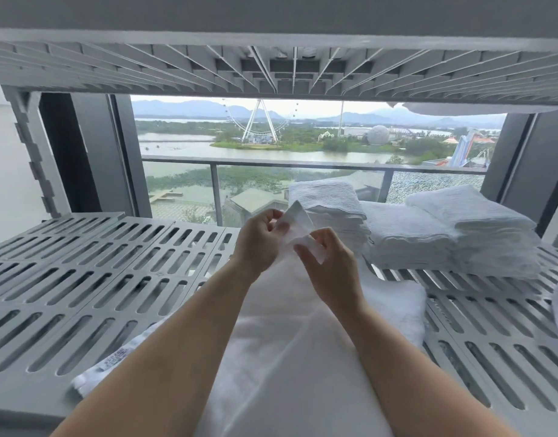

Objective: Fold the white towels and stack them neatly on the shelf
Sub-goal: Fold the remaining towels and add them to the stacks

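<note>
Towels: three folded stacks right of the hands on slatted shelf; left hand and right hand pinch one unfolded towel's corner, folding unfinished.

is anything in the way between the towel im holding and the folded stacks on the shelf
Nothing visible blocks it. Both hands, left hand and right hand, pinch the towel just in front of the folded stacks, with only open slatted shelf around.

Towel cut off below, label print unreadable — too small
</note>
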A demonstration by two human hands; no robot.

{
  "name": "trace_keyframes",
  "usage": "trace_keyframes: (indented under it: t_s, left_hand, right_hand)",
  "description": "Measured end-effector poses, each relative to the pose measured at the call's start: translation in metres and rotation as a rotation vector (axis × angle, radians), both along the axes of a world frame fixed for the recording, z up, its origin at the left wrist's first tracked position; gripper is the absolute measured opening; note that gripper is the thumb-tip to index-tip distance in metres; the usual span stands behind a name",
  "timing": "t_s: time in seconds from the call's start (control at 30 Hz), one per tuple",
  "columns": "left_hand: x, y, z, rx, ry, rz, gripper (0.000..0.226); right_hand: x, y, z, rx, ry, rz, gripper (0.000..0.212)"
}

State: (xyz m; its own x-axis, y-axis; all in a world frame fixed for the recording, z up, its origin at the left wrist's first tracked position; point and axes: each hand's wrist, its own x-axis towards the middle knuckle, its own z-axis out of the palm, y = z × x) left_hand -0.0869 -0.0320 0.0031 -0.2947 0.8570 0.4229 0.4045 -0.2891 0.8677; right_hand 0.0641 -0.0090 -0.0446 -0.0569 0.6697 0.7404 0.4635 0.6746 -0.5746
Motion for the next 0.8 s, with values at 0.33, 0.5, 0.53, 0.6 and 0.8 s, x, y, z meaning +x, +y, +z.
trace_keyframes:
  t_s: [0.33, 0.5, 0.53, 0.6, 0.8]
  left_hand:
    - [0.004, 0.014, 0.010, -0.007, -0.097, -0.157, 0.011]
    - [-0.005, 0.007, 0.034, 0.097, -0.270, -0.246, 0.017]
    - [-0.004, 0.004, 0.033, 0.091, -0.292, -0.254, 0.016]
    - [0.002, -0.002, 0.020, 0.045, -0.301, -0.273, 0.013]
    - [0.014, -0.017, -0.008, -0.009, -0.514, -0.343, 0.021]
  right_hand:
    - [0.003, -0.007, 0.039, -0.044, 0.215, 0.133, 0.012]
    - [-0.003, -0.010, 0.058, -0.076, 0.332, 0.327, 0.013]
    - [-0.006, -0.009, 0.058, -0.080, 0.374, 0.337, 0.011]
    - [-0.012, -0.007, 0.057, -0.154, 0.484, 0.336, 0.009]
    - [-0.026, -0.004, 0.047, -0.357, 0.619, 0.349, 0.020]
